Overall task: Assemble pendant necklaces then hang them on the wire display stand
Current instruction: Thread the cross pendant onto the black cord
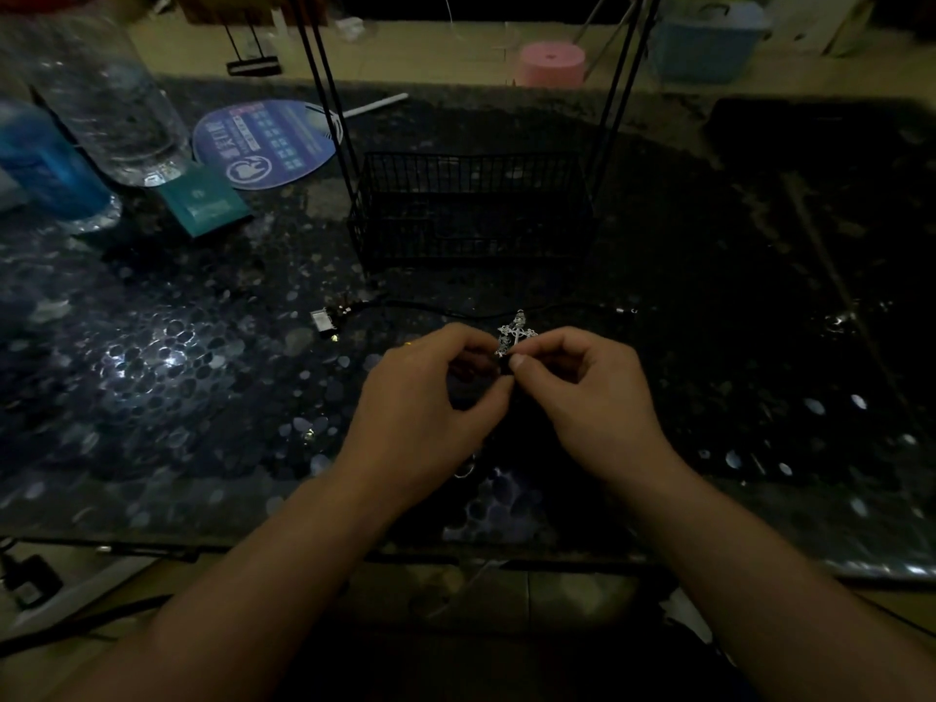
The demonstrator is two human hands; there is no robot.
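Evidently early: both hands, left (430, 392) and right (587, 392), pinch the ornate silver cross pendant (515, 336) above the near table, perhaps threading it; the black wire display stand (468, 210) beyond appears bare.

A dim room is shown. A dark, pebble-patterned glossy worktop (152, 377) is lit faintly from the left. Beyond it, pale floor tiles (435, 48) and a pink stool (552, 63) are seen.
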